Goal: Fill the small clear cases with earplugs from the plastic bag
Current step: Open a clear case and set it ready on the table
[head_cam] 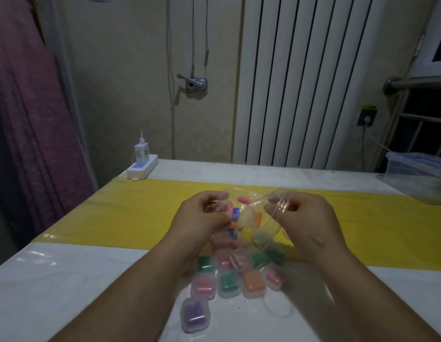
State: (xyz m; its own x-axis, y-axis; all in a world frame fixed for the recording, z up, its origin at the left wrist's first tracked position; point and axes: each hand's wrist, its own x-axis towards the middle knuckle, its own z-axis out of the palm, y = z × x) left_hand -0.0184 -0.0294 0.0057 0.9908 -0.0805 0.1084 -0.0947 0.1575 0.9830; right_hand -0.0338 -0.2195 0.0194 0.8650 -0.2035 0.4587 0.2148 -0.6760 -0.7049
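A clear plastic bag [249, 213] hangs between my hands above the yellow strip, with pink, blue and orange earplugs [243, 200] inside. My left hand [202, 218] pinches the bag's left edge. My right hand [303, 218] grips its right edge near the opening. Below the bag lies a heap of small clear cases [229, 282] holding pink, green and orange earplugs. One case with purple earplugs [195, 315] lies apart, nearest to me. An apparently empty clear case [278, 307] rests by my right forearm.
The white table [66, 280] carries a yellow strip [130, 213] across its middle. A white power strip with a charger [142, 166] sits at the back left corner. A clear plastic box [419, 174] stands at the far right. A radiator stands behind the table.
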